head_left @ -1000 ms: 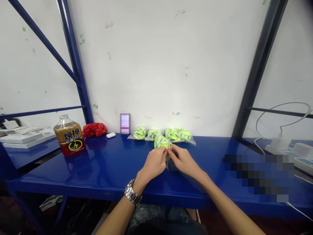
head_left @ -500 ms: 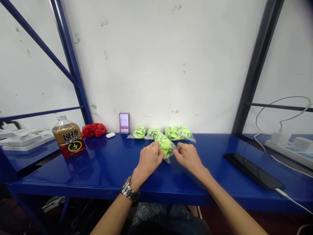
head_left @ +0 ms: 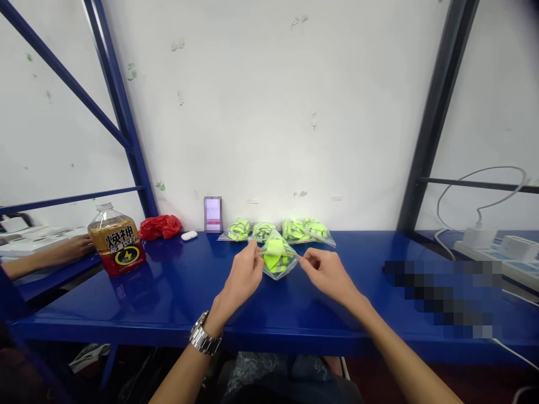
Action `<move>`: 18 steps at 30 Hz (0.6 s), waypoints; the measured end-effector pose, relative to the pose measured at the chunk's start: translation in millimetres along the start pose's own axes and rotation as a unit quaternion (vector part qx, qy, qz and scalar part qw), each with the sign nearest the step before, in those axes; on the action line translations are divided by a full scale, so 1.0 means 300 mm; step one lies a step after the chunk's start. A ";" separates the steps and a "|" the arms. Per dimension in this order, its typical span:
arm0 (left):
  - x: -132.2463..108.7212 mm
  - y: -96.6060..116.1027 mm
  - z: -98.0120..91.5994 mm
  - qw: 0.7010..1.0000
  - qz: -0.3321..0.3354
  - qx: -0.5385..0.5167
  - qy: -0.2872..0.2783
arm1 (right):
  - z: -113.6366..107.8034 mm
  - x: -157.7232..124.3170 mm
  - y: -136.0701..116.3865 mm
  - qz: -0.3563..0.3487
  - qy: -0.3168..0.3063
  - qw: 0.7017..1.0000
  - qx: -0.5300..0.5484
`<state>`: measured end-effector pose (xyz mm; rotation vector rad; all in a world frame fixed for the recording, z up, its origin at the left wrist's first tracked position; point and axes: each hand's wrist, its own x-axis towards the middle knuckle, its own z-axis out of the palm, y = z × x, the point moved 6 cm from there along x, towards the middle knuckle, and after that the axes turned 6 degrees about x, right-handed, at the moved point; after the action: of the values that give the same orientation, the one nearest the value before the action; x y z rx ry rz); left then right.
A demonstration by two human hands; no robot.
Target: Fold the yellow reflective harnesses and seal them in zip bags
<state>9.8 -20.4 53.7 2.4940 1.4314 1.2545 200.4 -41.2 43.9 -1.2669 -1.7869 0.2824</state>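
A clear plastic bag (head_left: 275, 259) with folded neon-yellow fabric and grey strips in it is held up between my hands, one corner hanging toward me. My left hand (head_left: 243, 272), with a metal watch (head_left: 205, 335) on its wrist, pinches the bag's left corner. At the right corner, my right hand (head_left: 326, 272) grips the bag between thumb and forefinger. Just behind stand several similar filled bags, among them a left one (head_left: 238, 229) and a right one (head_left: 316, 229), lined up along the wall.
On the blue table (head_left: 202, 303) a drink bottle (head_left: 118, 238) stands left, near a red plastic bag (head_left: 160, 226), a white case (head_left: 189, 235) and an upright phone (head_left: 213, 215). A blurred-out dark object (head_left: 442, 297) and a power strip (head_left: 497, 252) are right. Another person's arm (head_left: 50, 255) reaches in left.
My hands have moved apart, drawing the bag wider and flatter by its corners. Another person's arm has appeared at the far left.
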 end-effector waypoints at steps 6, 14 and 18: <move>-0.007 -0.059 -0.026 0.969 -0.110 -0.206 0.082 | -0.009 0.049 0.124 0.110 0.012 0.985 0.136; -0.016 -0.030 0.009 0.920 -0.120 -0.369 0.056 | 0.076 0.042 0.170 0.236 -0.066 0.880 0.408; -0.021 -0.033 0.010 0.968 -0.067 -0.229 0.073 | 0.011 0.069 0.195 0.126 0.077 0.960 0.238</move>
<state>2.8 -18.1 44.1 2.0077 1.1435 1.5556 233.7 3.5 16.5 -1.1262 -1.3176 0.6957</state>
